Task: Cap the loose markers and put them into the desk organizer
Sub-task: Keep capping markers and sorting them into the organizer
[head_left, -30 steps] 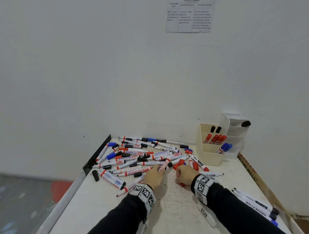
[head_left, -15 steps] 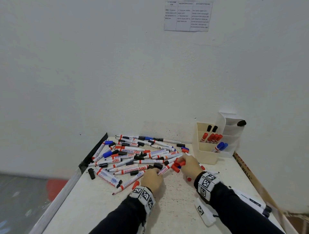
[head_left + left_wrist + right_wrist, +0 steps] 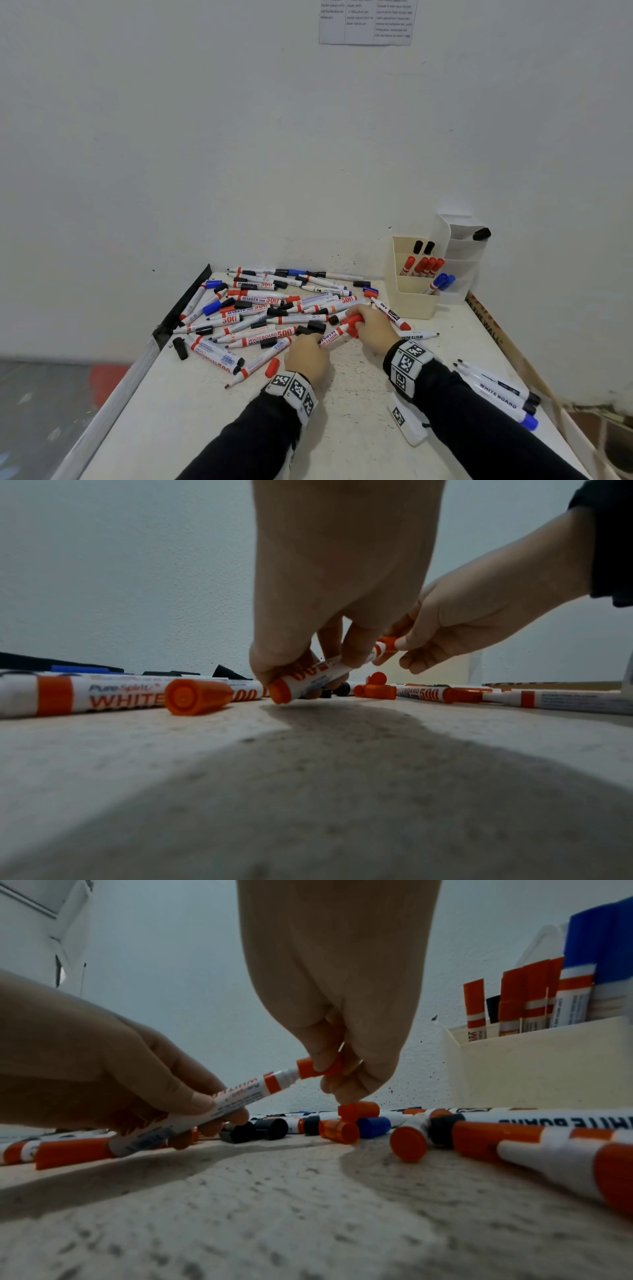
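My left hand (image 3: pixel 310 353) grips the barrel of a red whiteboard marker (image 3: pixel 334 337) just above the table, tilted up to the right. My right hand (image 3: pixel 371 325) pinches a red cap (image 3: pixel 318 1066) that sits over the marker's tip; a small white gap shows between cap and barrel (image 3: pixel 236 1099). In the left wrist view the marker (image 3: pixel 308 679) points away toward the right hand's fingers (image 3: pixel 407 642). A pile of loose markers and caps (image 3: pixel 260 308) lies behind the hands. The cream desk organizer (image 3: pixel 409 298) stands at the back right and holds black, red and blue markers.
A loose red cap (image 3: pixel 272 367) and an uncapped red marker (image 3: pixel 255 365) lie left of my left hand. Three markers (image 3: pixel 496 390) lie at the right edge. A white organizer (image 3: pixel 459 260) stands behind the cream one. The wall is close behind; a metal rail (image 3: pixel 178 308) runs along the left edge.
Both hands came together: the right hand brought a red cap from the pile onto the tip of the marker that the left hand picked up and tilted.
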### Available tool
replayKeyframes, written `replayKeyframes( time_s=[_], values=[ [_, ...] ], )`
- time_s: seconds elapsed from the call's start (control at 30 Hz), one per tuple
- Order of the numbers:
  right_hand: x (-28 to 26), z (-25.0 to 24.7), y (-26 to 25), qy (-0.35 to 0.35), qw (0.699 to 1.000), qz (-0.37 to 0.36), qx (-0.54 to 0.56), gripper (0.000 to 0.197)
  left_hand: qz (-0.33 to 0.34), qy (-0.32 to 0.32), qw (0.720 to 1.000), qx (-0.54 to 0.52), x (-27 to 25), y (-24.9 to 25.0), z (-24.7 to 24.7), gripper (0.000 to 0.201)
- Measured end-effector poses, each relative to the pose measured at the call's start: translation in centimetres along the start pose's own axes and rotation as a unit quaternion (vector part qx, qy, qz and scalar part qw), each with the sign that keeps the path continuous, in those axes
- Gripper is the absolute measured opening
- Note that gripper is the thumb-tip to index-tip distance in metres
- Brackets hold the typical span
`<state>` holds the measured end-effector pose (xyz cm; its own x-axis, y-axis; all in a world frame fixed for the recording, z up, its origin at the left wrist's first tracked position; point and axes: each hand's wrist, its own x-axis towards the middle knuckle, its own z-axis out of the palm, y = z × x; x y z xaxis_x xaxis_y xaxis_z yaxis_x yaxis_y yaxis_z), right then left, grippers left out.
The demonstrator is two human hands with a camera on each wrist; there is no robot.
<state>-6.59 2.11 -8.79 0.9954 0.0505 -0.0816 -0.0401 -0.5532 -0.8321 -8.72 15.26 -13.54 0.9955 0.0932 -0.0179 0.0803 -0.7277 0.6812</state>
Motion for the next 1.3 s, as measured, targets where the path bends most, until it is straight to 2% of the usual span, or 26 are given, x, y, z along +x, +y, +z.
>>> replayKeyframes(
  time_s=[0.1,0.2,0.27,0.37,0.47,0.67,0.8,0.9,1.03,1.1,1.23,1.3],
  values=[
    [-0.3,0.3,0.0,-0.007,1.0,0.001,0.022,0.026,0.004,0.009,1.0,0.018,0.1,0.0,0.2,0.027],
    [-0.4,0.3,-0.4,0.01,0.998,0.023,0.055,0.011,-0.002,0.002,1.0,-0.003,-0.1,0.3,-0.1,0.022],
    [-0.2,0.3,-0.4,0.008,0.999,0.036,0.016,0.026,0.0,-0.023,0.999,-0.028,-0.3,0.5,-0.2,0.024],
    [0.2,0.4,0.1,-0.006,0.998,0.061,-0.002,0.04,0.017,-0.037,0.996,-0.076,-0.7,1.0,-0.6,0.009],
    [0.2,0.0,0.0,0.003,0.997,0.081,-0.01,0.038,0.028,-0.013,0.996,-0.089,-0.5,1.0,-0.7,0.024],
    [0.7,-0.3,0.6,0.023,0.995,0.097,-0.014,0.056,0.052,0.037,0.994,-0.086,-0.8,1.2,-1.2,0.014],
    [1.0,-0.5,1.1,0.03,0.995,0.097,-0.012,0.05,0.06,0.03,0.996,-0.062,-0.7,1.3,-1.4,0.021],
    [1.1,-0.6,1.0,0.025,0.995,0.101,0.003,0.043,0.076,-0.004,0.994,-0.081,-0.9,1.5,-1.4,0.015],
    [1.5,-0.8,0.8,0.016,0.998,0.06,0.005,0.043,0.091,-0.026,0.988,-0.125,-1.5,1.8,-1.4,0.035],
    [1.5,-0.7,0.7,0.013,0.999,0.03,-0.01,0.045,0.081,-0.032,0.982,-0.169,-1.6,2.0,-1.4,0.039],
    [1.7,-0.7,0.5,-0.006,1.0,-0.019,-0.003,0.057,0.001,-0.1,0.946,-0.309,-1.9,2.5,-1.6,0.036],
    [1.8,-0.8,0.4,-0.018,0.999,-0.036,0.009,0.051,-0.015,-0.119,0.933,-0.341,-1.9,2.6,-1.7,0.035]
  ],
)
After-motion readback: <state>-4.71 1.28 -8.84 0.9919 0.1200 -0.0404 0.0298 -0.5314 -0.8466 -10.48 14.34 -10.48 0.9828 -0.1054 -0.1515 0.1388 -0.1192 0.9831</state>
